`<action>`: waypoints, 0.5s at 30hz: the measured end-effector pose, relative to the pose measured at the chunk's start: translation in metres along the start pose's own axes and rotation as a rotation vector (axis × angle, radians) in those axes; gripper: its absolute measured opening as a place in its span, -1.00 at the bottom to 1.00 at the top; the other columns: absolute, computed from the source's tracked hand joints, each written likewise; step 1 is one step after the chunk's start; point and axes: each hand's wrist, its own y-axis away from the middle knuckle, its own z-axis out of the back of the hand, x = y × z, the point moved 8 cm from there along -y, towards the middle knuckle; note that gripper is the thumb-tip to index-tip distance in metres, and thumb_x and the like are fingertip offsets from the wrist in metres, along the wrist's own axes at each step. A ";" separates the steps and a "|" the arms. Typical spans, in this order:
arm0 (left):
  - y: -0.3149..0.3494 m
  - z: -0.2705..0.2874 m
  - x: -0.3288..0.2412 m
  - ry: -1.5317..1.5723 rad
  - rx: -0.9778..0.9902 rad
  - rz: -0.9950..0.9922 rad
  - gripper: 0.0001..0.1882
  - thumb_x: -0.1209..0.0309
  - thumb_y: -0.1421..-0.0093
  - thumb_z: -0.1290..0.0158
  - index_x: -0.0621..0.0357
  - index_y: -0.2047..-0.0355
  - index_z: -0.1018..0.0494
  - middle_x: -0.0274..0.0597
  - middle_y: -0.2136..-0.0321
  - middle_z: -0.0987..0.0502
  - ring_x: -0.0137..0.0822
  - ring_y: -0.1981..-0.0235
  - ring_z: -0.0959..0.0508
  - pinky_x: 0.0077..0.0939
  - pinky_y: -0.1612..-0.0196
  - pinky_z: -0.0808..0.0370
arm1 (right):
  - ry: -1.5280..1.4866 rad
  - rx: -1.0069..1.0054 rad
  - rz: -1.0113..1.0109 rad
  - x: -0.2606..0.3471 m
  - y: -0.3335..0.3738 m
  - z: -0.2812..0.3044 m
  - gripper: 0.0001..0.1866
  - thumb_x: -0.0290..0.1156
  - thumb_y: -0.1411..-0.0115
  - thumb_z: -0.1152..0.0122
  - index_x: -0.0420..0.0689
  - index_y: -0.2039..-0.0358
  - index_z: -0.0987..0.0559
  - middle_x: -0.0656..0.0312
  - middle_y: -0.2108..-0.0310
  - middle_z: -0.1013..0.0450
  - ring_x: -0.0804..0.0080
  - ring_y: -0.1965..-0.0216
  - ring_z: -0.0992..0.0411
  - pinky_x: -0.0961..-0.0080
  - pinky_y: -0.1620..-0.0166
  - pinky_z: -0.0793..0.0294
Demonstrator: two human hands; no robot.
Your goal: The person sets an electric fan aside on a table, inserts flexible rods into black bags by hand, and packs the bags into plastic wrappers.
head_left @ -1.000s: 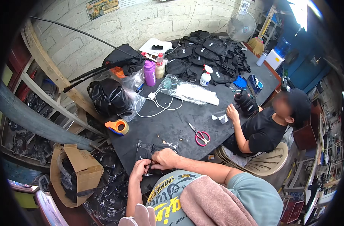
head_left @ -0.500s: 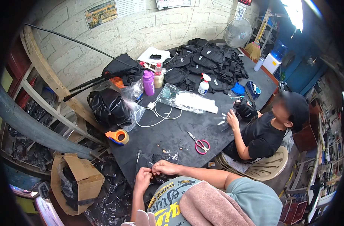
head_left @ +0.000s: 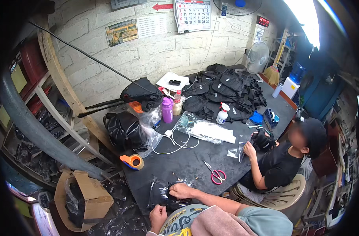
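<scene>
A black item in a clear plastic bag [head_left: 159,193] lies at the table's near edge in front of me. My right hand [head_left: 181,190] is on top of it, fingers curled in against the bagged item; what they grip is hidden. Just below the bag's near left corner is my left hand [head_left: 158,216], apart from the right one, with its thumb and fingers pressed together. Anything pinched there is too small to make out. Pink-handled scissors [head_left: 215,173] lie to the right of the bag, their blades pointing away from me.
An orange tape dispenser [head_left: 132,161] sits on the left edge. Further back are a white cable [head_left: 155,150], a purple bottle [head_left: 167,110], a spray bottle [head_left: 222,113] and piled black bags [head_left: 226,84]. At right, a seated co-worker [head_left: 275,161] handles a black pouch. An open carton [head_left: 96,208] stands at lower left.
My hands, together over the bag before, are now apart: the right on the bagged item, the left nearer me. The view has tilted upward. The co-worker's clear plastic bag shows more plainly.
</scene>
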 end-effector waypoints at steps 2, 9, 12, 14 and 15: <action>0.021 -0.005 0.029 0.006 -0.014 0.050 -0.78 0.39 -0.21 -0.27 0.21 0.47 -0.47 -0.01 0.58 -0.59 0.00 0.54 -0.65 -0.18 0.45 -0.54 | -0.021 0.027 -0.014 0.001 0.000 0.000 -0.64 -0.18 -0.27 -0.07 -0.23 0.42 -0.62 -0.15 0.43 -0.57 -0.15 0.29 -0.59 -0.01 0.15 -0.52; 0.013 -0.018 0.068 0.440 0.092 0.422 -0.87 0.45 -0.28 -0.20 0.28 0.27 -0.64 -0.32 0.50 -0.61 -0.48 0.62 -0.49 -0.55 0.55 -0.39 | 0.075 -0.071 0.068 0.008 0.005 0.010 -0.67 -0.21 -0.23 -0.10 -0.23 0.47 -0.59 -0.11 0.40 -0.58 -0.16 0.31 -0.58 -0.01 0.19 -0.53; -0.003 -0.008 0.038 0.706 0.155 0.841 -0.87 0.42 -0.31 -0.20 0.22 0.22 -0.64 -0.39 0.52 -0.52 -0.56 0.65 -0.37 -0.63 0.61 -0.26 | 0.181 0.008 0.416 0.048 0.031 0.004 -0.71 -0.27 -0.21 -0.10 -0.22 0.53 -0.53 0.03 0.40 -0.51 -0.05 0.29 -0.53 0.07 0.13 -0.48; -0.017 -0.017 0.030 0.963 0.063 0.807 -0.85 0.38 -0.33 -0.20 0.19 0.19 -0.64 -0.44 0.55 -0.42 -0.62 0.65 -0.26 -0.67 0.65 -0.13 | 0.132 0.073 0.598 0.068 0.033 -0.011 -0.73 -0.33 -0.18 -0.14 -0.27 0.55 -0.50 0.01 0.44 -0.50 -0.06 0.29 -0.51 0.07 0.09 -0.48; -0.020 -0.022 0.038 0.888 0.036 0.715 -0.83 0.38 -0.36 -0.18 0.22 0.17 -0.64 -0.38 0.48 -0.53 -0.52 0.58 -0.43 -0.60 0.57 -0.34 | 0.086 0.101 0.662 0.080 0.031 -0.019 -0.74 -0.36 -0.18 -0.15 -0.29 0.55 -0.50 -0.02 0.44 -0.49 -0.07 0.29 -0.51 0.07 0.11 -0.48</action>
